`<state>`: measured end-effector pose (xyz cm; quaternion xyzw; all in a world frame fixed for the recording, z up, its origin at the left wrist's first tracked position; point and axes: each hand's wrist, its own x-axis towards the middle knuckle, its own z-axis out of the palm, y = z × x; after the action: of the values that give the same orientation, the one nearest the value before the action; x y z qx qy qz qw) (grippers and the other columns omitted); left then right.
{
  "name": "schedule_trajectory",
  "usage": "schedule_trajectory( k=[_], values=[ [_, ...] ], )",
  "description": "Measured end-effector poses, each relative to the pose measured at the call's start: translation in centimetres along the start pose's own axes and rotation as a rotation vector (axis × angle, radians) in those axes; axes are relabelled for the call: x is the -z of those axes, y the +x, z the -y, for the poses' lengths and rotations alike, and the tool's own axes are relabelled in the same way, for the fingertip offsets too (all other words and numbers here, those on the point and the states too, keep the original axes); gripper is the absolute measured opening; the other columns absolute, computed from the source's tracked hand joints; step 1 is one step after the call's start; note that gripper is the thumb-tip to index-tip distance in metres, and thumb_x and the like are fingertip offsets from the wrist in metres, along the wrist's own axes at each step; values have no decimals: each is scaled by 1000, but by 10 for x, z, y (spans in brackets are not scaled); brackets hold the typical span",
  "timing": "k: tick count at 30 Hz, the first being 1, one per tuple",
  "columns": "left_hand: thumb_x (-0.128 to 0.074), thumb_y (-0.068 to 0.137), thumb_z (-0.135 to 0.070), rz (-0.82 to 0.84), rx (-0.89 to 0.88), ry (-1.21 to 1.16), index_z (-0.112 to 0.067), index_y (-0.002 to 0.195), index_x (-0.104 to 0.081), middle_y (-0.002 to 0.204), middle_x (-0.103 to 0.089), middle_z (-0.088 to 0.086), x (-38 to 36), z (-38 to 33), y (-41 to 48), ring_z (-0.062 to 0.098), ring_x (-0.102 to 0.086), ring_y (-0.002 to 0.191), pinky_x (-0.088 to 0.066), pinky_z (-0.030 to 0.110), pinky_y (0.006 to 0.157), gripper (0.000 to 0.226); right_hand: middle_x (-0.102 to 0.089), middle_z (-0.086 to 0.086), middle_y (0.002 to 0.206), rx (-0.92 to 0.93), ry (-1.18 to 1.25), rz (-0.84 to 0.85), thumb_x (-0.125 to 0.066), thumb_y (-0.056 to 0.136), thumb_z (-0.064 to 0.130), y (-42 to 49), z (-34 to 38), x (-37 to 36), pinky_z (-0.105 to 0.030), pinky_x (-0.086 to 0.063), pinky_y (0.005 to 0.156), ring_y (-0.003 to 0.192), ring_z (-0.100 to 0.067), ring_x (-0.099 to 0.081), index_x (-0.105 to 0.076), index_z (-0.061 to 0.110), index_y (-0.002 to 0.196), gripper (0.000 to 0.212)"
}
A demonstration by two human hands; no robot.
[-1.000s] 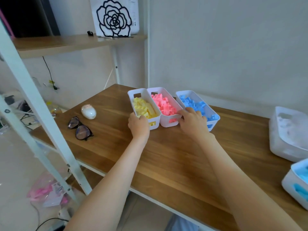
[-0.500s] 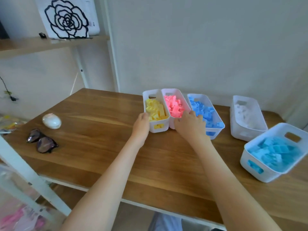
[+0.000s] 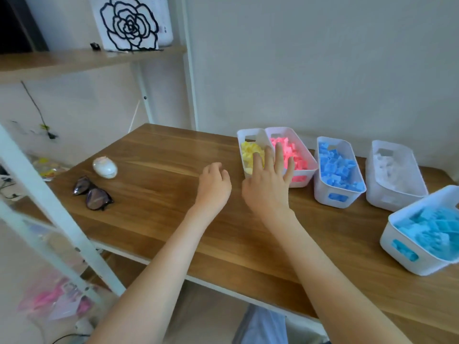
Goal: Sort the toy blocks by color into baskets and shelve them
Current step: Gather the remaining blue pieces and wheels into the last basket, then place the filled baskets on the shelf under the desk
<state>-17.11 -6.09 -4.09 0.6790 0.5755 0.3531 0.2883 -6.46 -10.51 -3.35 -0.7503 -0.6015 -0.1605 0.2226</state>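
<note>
Left hand point(image 3: 214, 186): fingers loosely curled, gripping nothing, over the wooden table point(image 3: 161, 202) just left of the basket row.

Right hand point(image 3: 267, 189): fingers spread and straight, gripping nothing. Fingertips point(image 3: 278, 150) overlapping the yellow and pink baskets in view; contact not determinable.

Five white baskets on the table, left to right:
- yellow basket point(image 3: 259, 136) with yellow blocks point(image 3: 248, 151), touching the pink basket point(image 3: 283, 132) with pink blocks point(image 3: 296, 156)
- slightly apart, blue basket point(image 3: 323, 192) with blue blocks point(image 3: 335, 167)
- beside it, white-block basket point(image 3: 382, 197)
- nearest the right edge and turned at an angle, light-blue basket point(image 3: 427, 265), filled with light-blue blocks point(image 3: 437, 229)

At table left: sunglasses point(image 3: 93, 192), with a white egg-shaped object point(image 3: 105, 167) just behind.

Above, on the wooden shelf point(image 3: 62, 62) — a rose outline picture point(image 3: 129, 23), upright.
</note>
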Motion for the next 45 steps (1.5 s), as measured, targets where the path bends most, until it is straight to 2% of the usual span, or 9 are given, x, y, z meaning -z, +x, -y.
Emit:
schedule_trajectory(
  k=[3, 5, 9, 12, 19, 23, 27, 33, 45],
  values=[
    [-40, 100, -22, -79, -50, 164, -11, 139, -40, 147, -35, 6, 19, 23, -6, 22, -34, 134, -32, 35, 108, 40, -49, -18, 137, 125, 66, -48, -46, 73, 15, -7, 32, -8, -52, -23, 109, 134, -36, -37, -57, 5, 119, 49],
    [-44, 98, -24, -166, -33, 305, -12, 139, -40, 149, -32, 8, 34, 40, -9, 24, -30, 137, -30, 39, 111, 43, -53, -16, 134, 251, 103, 27, -35, 77, 19, -14, 53, -18, -50, -31, 107, 133, -33, -40, -56, 6, 122, 51],
    [-50, 92, -30, -351, 100, 659, -8, 140, -38, 155, -14, 18, 64, 77, -16, 33, -15, 142, -19, 47, 115, 53, -36, -13, 148, 488, 120, 332, -25, 93, 20, -34, 82, -42, -45, -11, 116, 142, -28, -24, -35, 12, 143, 51],
    [-56, 86, -28, -434, 123, 822, -3, 140, -35, 156, -7, 22, 85, 105, -19, 37, -10, 142, -12, 51, 115, 63, -34, -7, 147, 510, 224, 441, -29, 99, 21, -32, 82, -51, -36, -14, 117, 139, -23, -25, -30, 14, 144, 46],
    [-54, 88, -42, -497, 473, 575, -7, 149, 2, 156, 12, 21, 115, 124, 1, 39, 7, 144, 2, 51, 115, 89, -36, -2, 146, 495, 277, 418, -29, 100, 24, -31, 79, -48, -32, -18, 114, 137, -18, -28, -33, 17, 143, 44],
    [-59, 86, -39, -500, 592, 481, -8, 148, 1, 153, -5, 24, 126, 140, 4, 39, -6, 142, -6, 46, 116, 92, -36, -1, 147, 487, 297, 428, -29, 100, 25, -30, 78, -48, -32, -17, 114, 138, -18, -27, -33, 18, 143, 44],
    [-57, 87, -33, -548, 549, 420, -6, 147, -2, 143, -27, 24, 124, 137, -1, 37, -25, 133, -15, 43, 112, 86, -36, -1, 147, 474, 309, 452, -28, 101, 24, -31, 76, -49, -31, -16, 115, 138, -18, -26, -33, 17, 143, 44],
    [-62, 84, -33, -547, 479, 437, -4, 142, -17, 137, -34, 23, 124, 130, -12, 39, -34, 125, -30, 46, 105, 78, -34, -2, 150, 463, 320, 465, -27, 101, 25, -33, 75, -49, -30, -14, 117, 140, -16, -25, -33, 17, 144, 44],
    [-66, 87, -32, -373, 237, 300, 0, 141, -24, 134, -29, 15, 119, 70, -59, 27, -52, 112, -45, 25, 88, 76, -32, -4, 151, 352, 326, 548, -31, 101, 28, -38, 81, -35, -38, -12, 119, 142, -19, -21, -34, 17, 144, 45]
  ],
)
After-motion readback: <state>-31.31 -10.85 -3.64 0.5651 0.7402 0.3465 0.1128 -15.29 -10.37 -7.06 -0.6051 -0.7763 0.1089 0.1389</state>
